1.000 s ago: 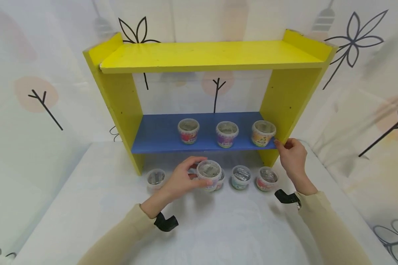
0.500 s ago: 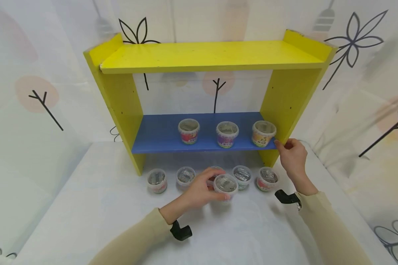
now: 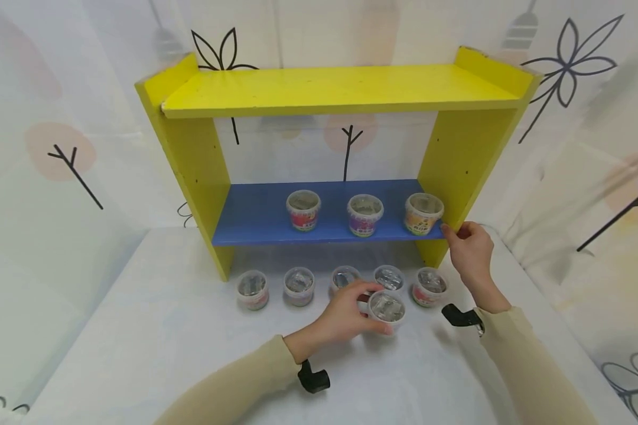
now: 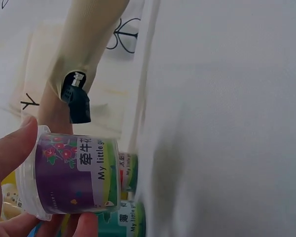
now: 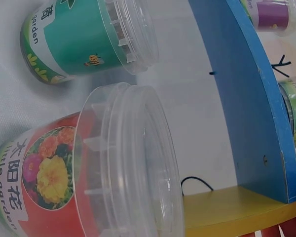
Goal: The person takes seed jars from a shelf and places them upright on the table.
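1. The left hand [image 3: 345, 317] grips the purple cup [image 4: 74, 173] near its rim, thumb on one side and fingers on the other, the cup upright
2. That cup is in front of the green cup [image 3: 389, 277] and seems just clear of the table [image 3: 138, 342], though the gap is hard to judge
3. The right hand [image 3: 470, 254] pinches the yellow frame [image 3: 340, 88] at its right front edge, thumb at the end of the blue shelf [image 3: 252, 215]
4. On the table, the red cup [image 3: 428, 290] stands right of the green one; to the left are a half-hidden cup [image 3: 344, 275], a second cup [image 3: 299, 289] and an end cup [image 3: 253, 291]
5. On the shelf stand a left cup [image 3: 304, 213], a middle cup [image 3: 365, 218] and an orange cup [image 3: 423, 217], the last nearest the right hand
6. Behind hangs a white cloth [image 3: 308, 35] with line-drawn plants
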A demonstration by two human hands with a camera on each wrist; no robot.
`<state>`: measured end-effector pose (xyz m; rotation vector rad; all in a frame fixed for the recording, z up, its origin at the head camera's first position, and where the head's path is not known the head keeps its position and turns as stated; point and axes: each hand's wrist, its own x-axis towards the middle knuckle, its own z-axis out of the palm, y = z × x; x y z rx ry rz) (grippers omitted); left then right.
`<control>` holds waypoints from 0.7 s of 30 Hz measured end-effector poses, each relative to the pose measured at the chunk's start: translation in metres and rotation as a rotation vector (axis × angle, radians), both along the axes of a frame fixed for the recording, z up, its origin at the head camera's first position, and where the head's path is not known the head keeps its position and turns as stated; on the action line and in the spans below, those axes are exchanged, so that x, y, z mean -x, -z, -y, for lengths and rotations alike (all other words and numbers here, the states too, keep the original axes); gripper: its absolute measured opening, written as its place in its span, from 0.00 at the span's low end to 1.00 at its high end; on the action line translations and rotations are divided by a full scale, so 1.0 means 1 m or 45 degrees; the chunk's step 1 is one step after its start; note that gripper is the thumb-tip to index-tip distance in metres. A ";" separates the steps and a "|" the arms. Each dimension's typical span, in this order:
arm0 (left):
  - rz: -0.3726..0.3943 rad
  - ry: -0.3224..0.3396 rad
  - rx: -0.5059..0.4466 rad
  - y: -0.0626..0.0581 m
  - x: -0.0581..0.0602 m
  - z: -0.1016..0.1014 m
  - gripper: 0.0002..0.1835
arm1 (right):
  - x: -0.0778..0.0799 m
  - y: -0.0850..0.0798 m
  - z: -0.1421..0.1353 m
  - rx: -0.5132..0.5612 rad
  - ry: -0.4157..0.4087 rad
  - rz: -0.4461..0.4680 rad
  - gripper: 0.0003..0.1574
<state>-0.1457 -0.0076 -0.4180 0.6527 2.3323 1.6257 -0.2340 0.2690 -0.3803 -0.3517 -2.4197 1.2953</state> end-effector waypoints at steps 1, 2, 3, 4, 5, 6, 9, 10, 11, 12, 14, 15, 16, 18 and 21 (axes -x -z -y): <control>0.012 -0.007 -0.003 0.001 0.000 -0.002 0.38 | 0.000 0.000 0.000 0.000 0.000 0.001 0.34; 0.023 -0.014 -0.003 0.002 -0.001 -0.005 0.37 | 0.000 0.000 0.000 -0.002 0.001 0.003 0.35; 0.027 -0.019 -0.002 0.003 -0.001 -0.007 0.38 | -0.001 0.000 0.000 -0.005 0.003 0.002 0.35; 0.034 -0.024 0.004 0.003 -0.002 -0.009 0.38 | -0.001 0.000 0.000 -0.009 0.005 0.001 0.35; 0.037 -0.028 0.009 0.004 -0.002 -0.011 0.38 | 0.000 0.001 0.000 -0.012 0.005 -0.001 0.35; 0.039 -0.031 0.011 0.006 -0.002 -0.013 0.38 | 0.000 0.001 -0.001 -0.014 0.006 -0.003 0.35; 0.045 -0.033 0.020 0.009 -0.002 -0.017 0.39 | 0.001 0.001 0.000 -0.021 0.008 -0.009 0.34; 0.050 -0.031 0.021 0.011 -0.002 -0.018 0.39 | 0.001 0.001 0.000 -0.023 0.009 -0.010 0.34; 0.055 -0.028 0.020 0.013 -0.002 -0.019 0.39 | 0.002 0.001 0.000 -0.026 0.011 -0.012 0.34; 0.057 -0.025 0.020 0.014 -0.002 -0.020 0.39 | 0.002 0.001 0.000 -0.028 0.014 -0.013 0.34; 0.053 -0.025 0.017 0.015 -0.002 -0.023 0.39 | 0.002 0.001 0.000 -0.033 0.016 -0.014 0.34; 0.049 -0.029 0.014 0.016 -0.003 -0.024 0.39 | 0.002 0.001 -0.001 -0.033 0.016 -0.014 0.34; 0.048 -0.036 0.010 0.017 -0.003 -0.026 0.39 | 0.001 0.001 -0.001 -0.032 0.015 -0.014 0.34; 0.044 -0.055 0.005 0.019 -0.004 -0.030 0.39 | 0.001 0.001 -0.001 -0.028 0.013 -0.011 0.34; 0.047 -0.086 0.007 0.021 -0.005 -0.035 0.39 | 0.000 0.000 0.000 -0.026 0.013 -0.007 0.34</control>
